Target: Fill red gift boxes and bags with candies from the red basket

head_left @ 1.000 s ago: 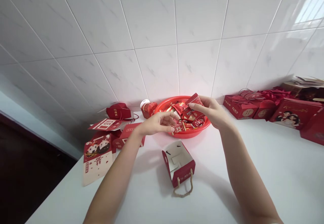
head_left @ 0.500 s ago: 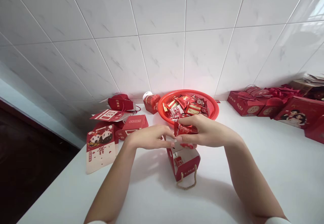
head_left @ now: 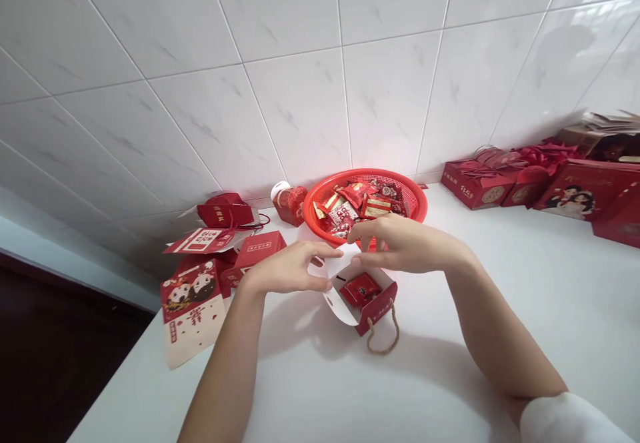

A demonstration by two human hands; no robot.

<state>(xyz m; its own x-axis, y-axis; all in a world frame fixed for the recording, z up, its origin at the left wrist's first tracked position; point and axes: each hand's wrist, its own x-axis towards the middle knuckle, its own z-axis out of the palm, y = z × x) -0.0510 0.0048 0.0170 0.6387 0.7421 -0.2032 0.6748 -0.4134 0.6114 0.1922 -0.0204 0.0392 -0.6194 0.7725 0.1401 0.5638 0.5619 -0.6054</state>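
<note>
Fingers [head_left: 327, 253] of the left hand [head_left: 287, 268] were parted from the thumb and bent loosely beside a small red box [head_left: 379, 308], with no packet in them. Just to its right, the right hand [head_left: 407, 244] arched over the box's far end, palm down, fingers curled but unclenched, no packet showing in its grasp. Whether either hand touched the box could not be told.

Between and slightly below the hands, the box lay open on the white table [head_left: 440, 376], its pale inside facing up and red wrapped packets [head_left: 361, 289] within. A white-faced flap [head_left: 341, 306] stood out beside the left thumb, and a rope handle [head_left: 384, 352] looped from the box's near end onto the table.

Just beyond the right hand sat a red plastic basket [head_left: 421, 208], filled with red, gold and white packets [head_left: 357, 193]. Past the left hand, a small box with a white top [head_left: 290, 203] stood by the basket. Farther left of that hand were a red carton [head_left: 260, 248], other folded boxes [head_left: 225, 211] and a printed card [head_left: 195, 323] with two cartoon faces.

Well to the right of the right hand, red gift boxes [head_left: 477, 186] and dark pink ribbon [head_left: 547, 153] lined the tiled wall [head_left: 390, 109].
</note>
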